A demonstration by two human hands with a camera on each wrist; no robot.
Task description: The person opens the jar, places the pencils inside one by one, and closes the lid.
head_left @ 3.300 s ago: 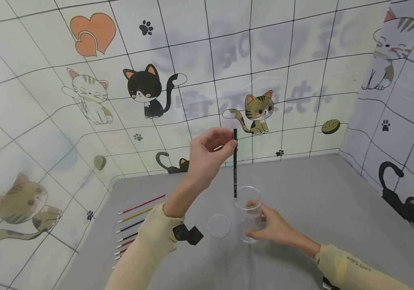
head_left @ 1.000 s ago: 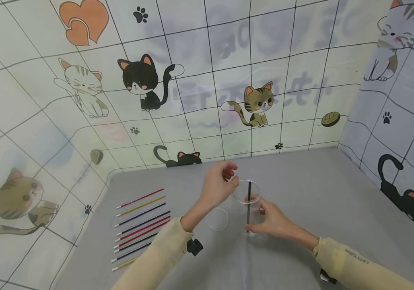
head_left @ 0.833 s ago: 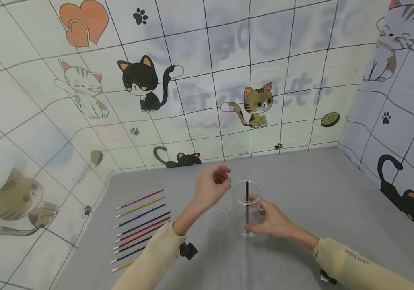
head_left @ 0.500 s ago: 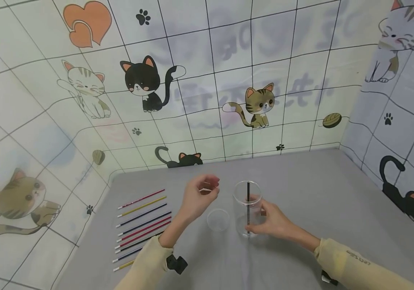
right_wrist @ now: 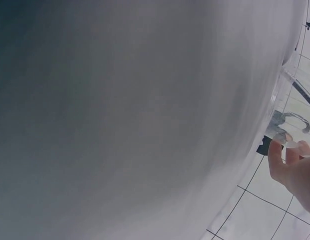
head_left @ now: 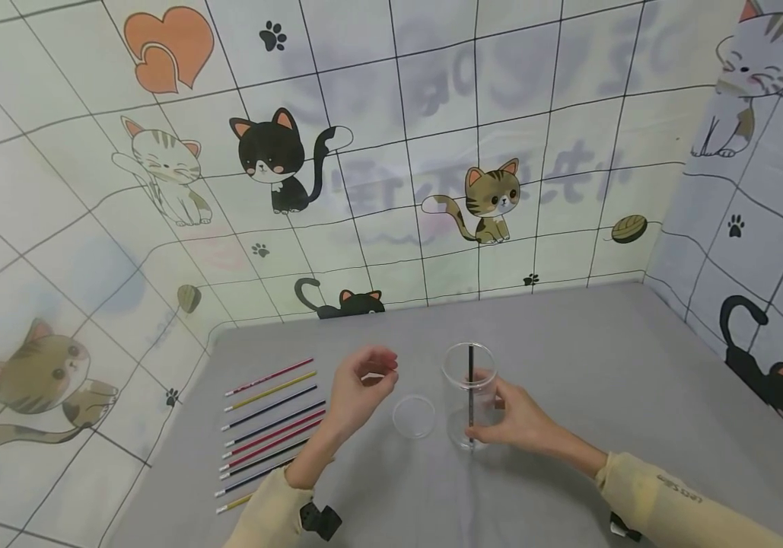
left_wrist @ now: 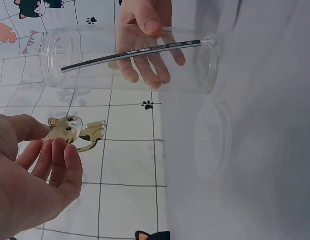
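A clear plastic jar (head_left: 458,403) stands upright on the grey table, its top uncovered. Inside it a single black pencil (head_left: 471,396) leans against the wall, as the left wrist view also shows. My right hand (head_left: 510,415) grips the jar low on its right side, thumb in front and fingers behind. To the left of the jar my left hand (head_left: 362,388) hovers with loosely bent fingers and holds nothing. Between that hand and the jar, a round clear lid (head_left: 414,417) lies flat on the table.
Several pencils in red, yellow, blue and black lie in a row at the left, among them a yellow pencil (head_left: 271,392); my left sleeve (head_left: 271,510) covers some of their ends. A cloth wall printed with cats (head_left: 494,199) rises behind the grey table (head_left: 569,350).
The black pencil went from my left hand's pinch above the rim into the jar. My left hand let go and moved left and down. The right hand stayed on the jar.
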